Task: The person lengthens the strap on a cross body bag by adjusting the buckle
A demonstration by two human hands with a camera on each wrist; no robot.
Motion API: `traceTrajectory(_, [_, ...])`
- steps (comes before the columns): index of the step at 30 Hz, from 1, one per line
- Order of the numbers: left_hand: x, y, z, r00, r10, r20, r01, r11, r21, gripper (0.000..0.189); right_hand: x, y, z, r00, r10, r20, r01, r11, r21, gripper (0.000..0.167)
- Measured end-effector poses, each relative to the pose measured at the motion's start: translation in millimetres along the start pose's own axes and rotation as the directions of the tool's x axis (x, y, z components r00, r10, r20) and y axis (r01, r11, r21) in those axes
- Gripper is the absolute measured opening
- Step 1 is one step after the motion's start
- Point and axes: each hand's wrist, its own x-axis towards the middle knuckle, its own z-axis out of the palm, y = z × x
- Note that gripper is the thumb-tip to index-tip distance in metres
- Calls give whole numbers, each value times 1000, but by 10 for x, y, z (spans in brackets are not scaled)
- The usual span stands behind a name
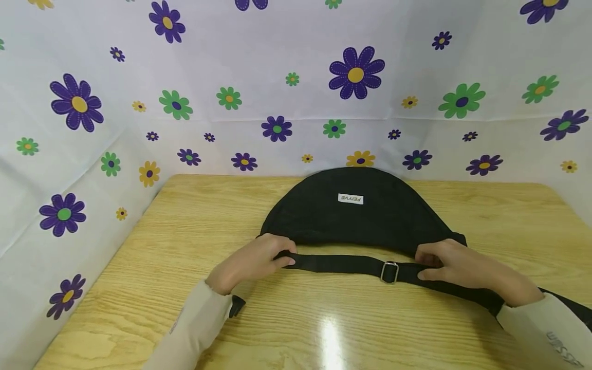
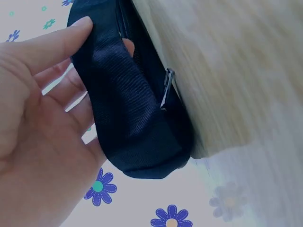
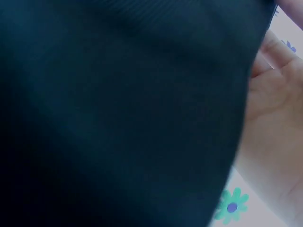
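Note:
A black half-moon waist bag [image 1: 314, 216] with a small white label [image 1: 350, 199] lies on the table, its curved side toward the back. Along its near side runs a black strap [image 1: 339, 263] with a metal slider buckle [image 1: 389, 272]. At the bag's left end my left hand [image 1: 259, 257] pinches the strap between thumb and fingers; a zipper pull [image 2: 167, 87] shows beside it in the left wrist view. My right hand [image 1: 462, 264] pinches the strap to the right of the buckle. Black strap fabric [image 3: 142, 104] fills most of the right wrist view.
The light wooden table [image 1: 185, 221] meets a white flower-print cloth [image 1: 259, 67] at the back and left. A black strap end [image 1: 237, 306] sticks out by the left sleeve [image 1: 196, 324]. More strap [image 1: 566, 303] trails past the right sleeve [image 1: 541, 324].

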Motion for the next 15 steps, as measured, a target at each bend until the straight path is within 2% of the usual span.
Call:
traceTrajectory(3, [-44, -9, 3, 999, 26, -29, -25, 999, 37, 6, -79, 57, -61, 1000, -12, 24, 12, 1000, 9, 6])
traceTrajectory(7, [-94, -23, -3, 998, 48, -48, -46, 998, 49, 4, -194, 135, -153, 999, 10, 38, -10, 1000, 7, 9])
traceTrajectory(13, [-183, -45, -21, 998, 34, -56, -26, 991, 131, 4, -398, 302, -239, 1000, 18, 12, -17, 998, -68, 11])
traceTrajectory(15, [-230, -54, -30, 998, 28, -60, -17, 986, 168, 6, -467, 358, -259, 999, 45, -2, -45, 996, -80, 11])
